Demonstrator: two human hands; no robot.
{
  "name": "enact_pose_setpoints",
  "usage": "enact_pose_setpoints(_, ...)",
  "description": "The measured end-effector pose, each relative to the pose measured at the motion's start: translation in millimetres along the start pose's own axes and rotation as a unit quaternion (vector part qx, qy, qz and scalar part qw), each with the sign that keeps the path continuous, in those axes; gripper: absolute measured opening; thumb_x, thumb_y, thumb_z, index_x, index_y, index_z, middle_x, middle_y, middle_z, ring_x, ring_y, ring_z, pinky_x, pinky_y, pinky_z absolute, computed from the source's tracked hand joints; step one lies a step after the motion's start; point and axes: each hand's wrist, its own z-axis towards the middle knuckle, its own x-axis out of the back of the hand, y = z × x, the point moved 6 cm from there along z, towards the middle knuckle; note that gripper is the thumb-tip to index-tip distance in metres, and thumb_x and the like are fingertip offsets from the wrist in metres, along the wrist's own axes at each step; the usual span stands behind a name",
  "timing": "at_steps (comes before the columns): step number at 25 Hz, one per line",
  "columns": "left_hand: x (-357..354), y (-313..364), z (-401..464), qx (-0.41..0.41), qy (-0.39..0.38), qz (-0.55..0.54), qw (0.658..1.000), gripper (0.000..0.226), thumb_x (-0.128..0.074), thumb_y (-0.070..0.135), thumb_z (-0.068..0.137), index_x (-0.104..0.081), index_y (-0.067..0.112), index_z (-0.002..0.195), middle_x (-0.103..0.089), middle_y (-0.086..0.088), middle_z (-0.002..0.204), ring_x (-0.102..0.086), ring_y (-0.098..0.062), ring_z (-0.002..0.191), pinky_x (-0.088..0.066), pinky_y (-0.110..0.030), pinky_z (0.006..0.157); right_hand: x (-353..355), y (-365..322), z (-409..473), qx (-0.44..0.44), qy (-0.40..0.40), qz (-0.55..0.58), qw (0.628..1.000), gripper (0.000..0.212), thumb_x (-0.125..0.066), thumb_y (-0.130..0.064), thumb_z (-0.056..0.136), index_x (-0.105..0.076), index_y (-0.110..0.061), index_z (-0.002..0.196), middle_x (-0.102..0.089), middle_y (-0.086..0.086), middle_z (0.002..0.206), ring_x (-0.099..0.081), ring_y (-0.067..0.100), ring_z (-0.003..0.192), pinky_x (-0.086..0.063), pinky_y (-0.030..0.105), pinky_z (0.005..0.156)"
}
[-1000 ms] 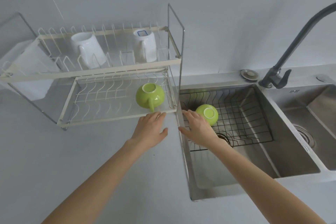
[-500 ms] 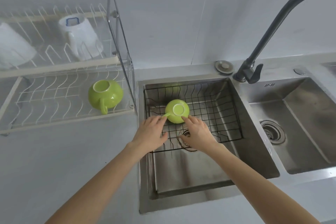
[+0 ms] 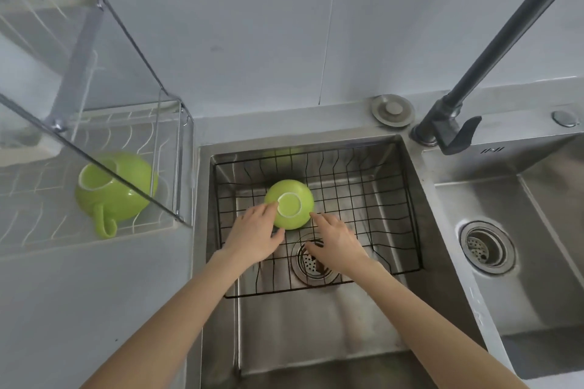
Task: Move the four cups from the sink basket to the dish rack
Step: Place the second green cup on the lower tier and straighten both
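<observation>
A green cup [image 3: 289, 204] lies upside down in the black wire sink basket [image 3: 379, 199], its white foot ring facing up. My left hand [image 3: 252, 235] touches the cup's left side with fingers spread. My right hand [image 3: 336, 240] sits just right of the cup, fingertips at its lower right edge, fingers apart. Neither hand has closed around it. A second green cup [image 3: 115, 189] rests upside down on the lower shelf of the dish rack [image 3: 151, 224] at the left, handle pointing toward me.
A dark faucet [image 3: 474, 79] rises at the right between two steel basins. The right basin has a drain [image 3: 486, 246]. A round drain plug [image 3: 392, 110] lies on the counter behind the sink. Metal rack posts [image 3: 180, 161] stand by the sink's left edge.
The view has swung right and closer to the sink. Both hands have gone from the rack's front edge into the basket and now flank the green cup.
</observation>
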Motion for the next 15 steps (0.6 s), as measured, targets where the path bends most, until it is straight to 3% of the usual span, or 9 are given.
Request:
enact_pose_setpoints(7,-16,-17,61,0.066,-0.026,-0.035,0.997,0.064,-0.044,0.035,0.09,-0.015,0.012,0.142,-0.029,-0.012,0.147,-0.033,-0.031,0.132,-0.035,-0.043,0.104,-16,21,52,-0.058,-0.008,0.175,0.983,0.062,-0.052,-0.028,0.09,-0.022,-0.01,0.142,-0.043,0.021,0.136,-0.041,0.035,0.125,-0.037,0.039,0.102)
enact_pose_setpoints(15,-28,-27,84,0.099,-0.018,-0.181,0.978,0.065,-0.051,0.032,0.088,-0.019,0.014,0.141,-0.028,-0.013,0.144,-0.035,-0.031,0.13,-0.033,-0.038,0.106,-24,27,77,-0.113,0.051,0.279,0.952,0.058,-0.054,-0.031,0.089,-0.03,-0.006,0.135,-0.053,0.021,0.122,-0.051,0.034,0.113,-0.043,0.031,0.085)
